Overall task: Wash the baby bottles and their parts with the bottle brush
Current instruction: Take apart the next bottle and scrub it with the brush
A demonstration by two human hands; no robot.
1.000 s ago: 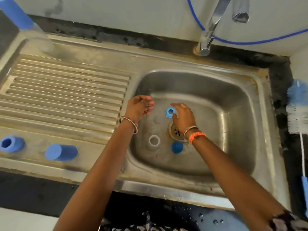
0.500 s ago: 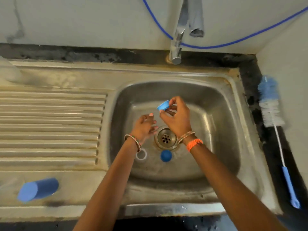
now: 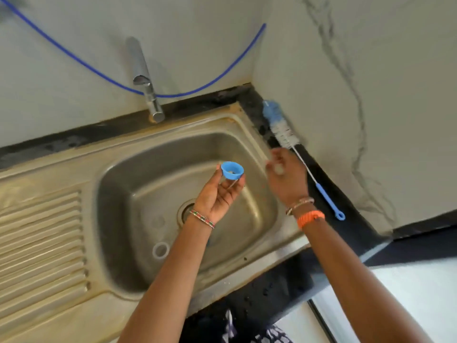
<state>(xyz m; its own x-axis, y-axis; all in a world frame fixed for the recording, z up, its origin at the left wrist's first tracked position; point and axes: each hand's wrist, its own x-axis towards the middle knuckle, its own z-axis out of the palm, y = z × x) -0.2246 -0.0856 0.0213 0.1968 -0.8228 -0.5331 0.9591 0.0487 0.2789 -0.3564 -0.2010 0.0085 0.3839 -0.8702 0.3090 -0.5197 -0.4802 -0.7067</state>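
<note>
Above the steel sink basin [image 3: 138, 184], the left hand [image 3: 217, 194] pinches the small blue plastic bottle ring [image 3: 232, 170] while the right hand [image 3: 286, 177], fingers loosely spread, nears the untouched blue-handled bottle brush [image 3: 284, 134]; scrubbing looks unstarted, and a clear ring [image 3: 160, 250] waits in the basin

Steel sink [image 3: 247, 134] set in a dark tabletop [image 3: 346, 219], ribbed draining board [image 3: 39, 233] on its left, chrome tap [image 3: 146, 90] stood behind the basin, blue hose [image 3: 99, 73] sagged along the pale wall [image 3: 197, 33], round drain [image 3: 185, 211] in the basin floor.
</note>
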